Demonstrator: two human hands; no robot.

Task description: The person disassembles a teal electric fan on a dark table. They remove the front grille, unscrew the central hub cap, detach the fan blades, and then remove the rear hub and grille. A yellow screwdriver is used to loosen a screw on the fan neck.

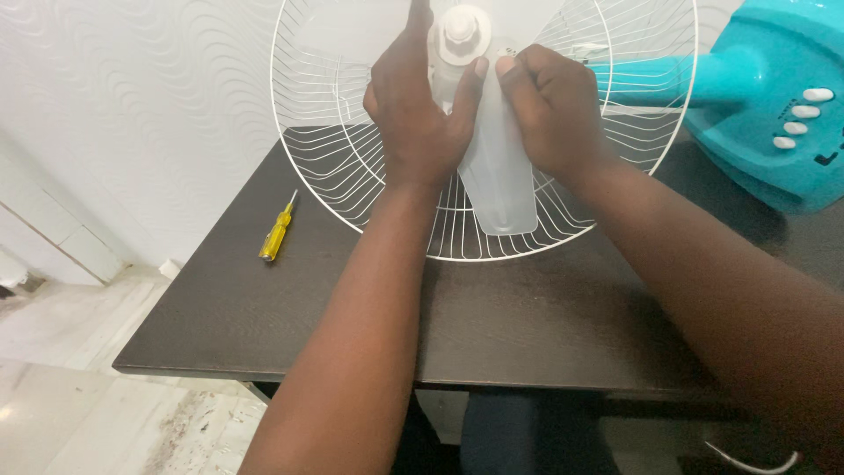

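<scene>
A white wire fan guard lies tilted on a dark table. Inside it sits a translucent white fan blade on a central white hub. My left hand grips the blade close to the hub, thumb pressed on the blade's upper part. My right hand holds the same blade from the right, fingers curled over its edge. Both hands meet just below the hub. The fan's other blades are hidden or out of frame.
A turquoise fan body with white buttons lies at the right, joined to the guard. A yellow-handled screwdriver rests on the table's left part. The wall is white with a wavy pattern. Pale floor tiles show below left.
</scene>
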